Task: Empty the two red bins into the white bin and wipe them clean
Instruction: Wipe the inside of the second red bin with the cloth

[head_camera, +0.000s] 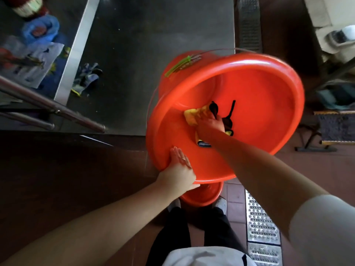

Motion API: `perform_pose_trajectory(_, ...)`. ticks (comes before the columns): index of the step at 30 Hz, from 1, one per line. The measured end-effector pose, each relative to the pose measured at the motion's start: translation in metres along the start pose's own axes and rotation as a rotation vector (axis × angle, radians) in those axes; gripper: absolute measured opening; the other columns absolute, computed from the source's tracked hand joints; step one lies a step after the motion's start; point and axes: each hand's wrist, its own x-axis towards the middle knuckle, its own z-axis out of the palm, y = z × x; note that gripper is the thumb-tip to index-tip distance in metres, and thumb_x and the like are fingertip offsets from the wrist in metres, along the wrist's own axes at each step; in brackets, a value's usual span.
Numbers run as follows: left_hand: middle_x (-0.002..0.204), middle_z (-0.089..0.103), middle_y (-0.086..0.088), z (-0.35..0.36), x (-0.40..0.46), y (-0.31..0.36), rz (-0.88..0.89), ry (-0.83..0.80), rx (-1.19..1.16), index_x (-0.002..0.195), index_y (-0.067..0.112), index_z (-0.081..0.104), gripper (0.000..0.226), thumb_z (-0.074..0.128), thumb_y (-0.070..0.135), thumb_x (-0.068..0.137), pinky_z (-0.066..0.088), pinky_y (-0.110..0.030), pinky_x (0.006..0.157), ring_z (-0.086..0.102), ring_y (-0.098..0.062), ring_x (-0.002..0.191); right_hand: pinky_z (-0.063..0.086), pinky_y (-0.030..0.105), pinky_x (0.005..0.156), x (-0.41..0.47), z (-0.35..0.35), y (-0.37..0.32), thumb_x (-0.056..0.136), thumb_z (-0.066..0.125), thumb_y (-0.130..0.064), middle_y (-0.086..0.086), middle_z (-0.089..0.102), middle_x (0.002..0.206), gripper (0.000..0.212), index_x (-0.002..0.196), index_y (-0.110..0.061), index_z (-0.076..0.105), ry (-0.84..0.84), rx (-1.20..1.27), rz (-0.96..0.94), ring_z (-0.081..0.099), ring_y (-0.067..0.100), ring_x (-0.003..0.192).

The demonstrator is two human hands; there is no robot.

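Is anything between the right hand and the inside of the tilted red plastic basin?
Only the yellow and black cloth, which the right hand presses against the inner floor of the tilted red plastic basin. Nothing else visible intervenes. The left hand grips the basin's near rim.

Commercial kitchen back area: stainless steel counter [157, 25], red floor tiles [233, 194], perforated metal drain grate [262, 223].
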Motion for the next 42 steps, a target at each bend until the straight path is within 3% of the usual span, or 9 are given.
perform_pose_trajectory(3, 0.12, 0.055, -0.042, -0.004, -0.001, 0.001, 0.01, 0.042, -0.008, 0.123, -0.013, 0.057, 0.091, 0.034, 0.069, 0.091, 0.044, -0.063, 0.096, 0.056, -0.057, 0.111, 0.017, 0.042, 0.117, -0.015, -0.002, 0.001, 0.103, 0.035, -0.038, -0.011, 0.02, 0.164, 0.051, 0.154, -0.033, 0.029, -0.055, -0.106, 0.01, 0.003, 0.016, 0.153)
perform_pose_trajectory(6, 0.129, 0.045, -0.046, -0.001, 0.001, -0.001, 0.05, 0.084, -0.124, 0.132, -0.018, 0.044, 0.09, 0.038, 0.064, 0.094, 0.031, -0.068, 0.102, 0.046, -0.06, 0.119, 0.023, 0.045, 0.113, -0.055, -0.003, 0.0, 0.1, 0.041, -0.037, -0.006, 0.015, 0.165, 0.06, 0.157, -0.034, 0.021, -0.036, -0.154, -0.007, 0.003, 0.019, 0.153)
perform_pose_trajectory(9, 0.127, 0.053, -0.038, 0.002, 0.001, -0.003, 0.074, 0.105, -0.191, 0.13, -0.006, 0.053, 0.079, 0.045, 0.063, 0.092, 0.025, -0.068, 0.104, 0.047, -0.053, 0.12, 0.023, 0.047, 0.112, -0.101, -0.003, -0.002, 0.101, 0.041, -0.036, -0.002, 0.01, 0.166, 0.064, 0.159, -0.027, 0.015, -0.034, -0.164, -0.032, 0.0, 0.02, 0.153)
perform_pose_trajectory(13, 0.106, 0.067, -0.031, -0.003, -0.002, -0.006, 0.109, 0.027, -0.1, 0.107, 0.008, 0.073, 0.075, 0.046, 0.074, 0.084, 0.036, -0.067, 0.096, 0.059, -0.05, 0.107, 0.018, 0.05, 0.117, -0.153, 0.0, -0.002, 0.103, 0.034, -0.041, -0.005, 0.002, 0.168, 0.066, 0.161, -0.025, 0.007, -0.066, -0.166, -0.044, -0.009, 0.019, 0.154)
perform_pose_trajectory(18, 0.117, 0.059, -0.039, 0.004, 0.003, -0.004, 0.122, 0.046, -0.054, 0.11, 0.004, 0.07, 0.079, 0.035, 0.072, 0.09, 0.025, -0.067, 0.098, 0.049, -0.059, 0.115, 0.021, 0.046, 0.116, -0.187, -0.005, 0.001, 0.103, 0.026, -0.055, -0.005, 0.006, 0.168, 0.065, 0.16, -0.028, 0.012, 0.013, -0.094, -0.054, -0.004, 0.017, 0.154)
perform_pose_trajectory(30, 0.12, 0.06, -0.031, 0.001, 0.005, -0.01, 0.172, 0.088, -0.19, 0.116, -0.001, 0.064, 0.076, 0.035, 0.066, 0.094, 0.025, -0.068, 0.103, 0.052, -0.051, 0.115, 0.024, 0.052, 0.116, -0.118, -0.017, 0.003, 0.103, 0.038, -0.04, -0.005, 0.002, 0.167, 0.068, 0.16, -0.029, 0.002, -0.088, -0.228, -0.083, -0.005, 0.022, 0.153)
perform_pose_trajectory(33, 0.114, 0.063, -0.034, -0.005, 0.001, -0.012, 0.17, 0.05, -0.16, 0.111, -0.004, 0.067, 0.079, 0.04, 0.068, 0.092, 0.035, -0.067, 0.098, 0.057, -0.052, 0.108, 0.022, 0.055, 0.117, -0.085, -0.018, 0.003, 0.102, 0.04, -0.037, -0.002, 0.006, 0.166, 0.069, 0.16, -0.029, 0.003, -0.099, -0.215, -0.075, 0.0, 0.024, 0.153)
perform_pose_trajectory(37, 0.105, 0.067, -0.034, -0.005, -0.002, -0.011, 0.098, 0.037, -0.072, 0.103, 0.001, 0.074, 0.084, 0.044, 0.077, 0.082, 0.05, -0.058, 0.087, 0.065, -0.049, 0.097, 0.026, 0.052, 0.114, -0.041, -0.017, 0.0, 0.101, 0.039, -0.03, -0.001, 0.021, 0.161, 0.063, 0.159, -0.032, 0.013, -0.064, -0.185, -0.092, 0.012, 0.023, 0.151)
perform_pose_trajectory(42, 0.095, 0.07, -0.03, -0.005, -0.001, -0.017, 0.081, 0.029, -0.147, 0.093, 0.001, 0.077, 0.086, 0.049, 0.081, 0.076, 0.055, -0.053, 0.08, 0.069, -0.046, 0.088, 0.03, 0.05, 0.105, -0.012, -0.02, -0.005, 0.098, 0.038, -0.024, -0.001, 0.038, 0.149, 0.05, 0.147, -0.036, 0.035, -0.065, -0.138, -0.075, 0.03, 0.024, 0.141)
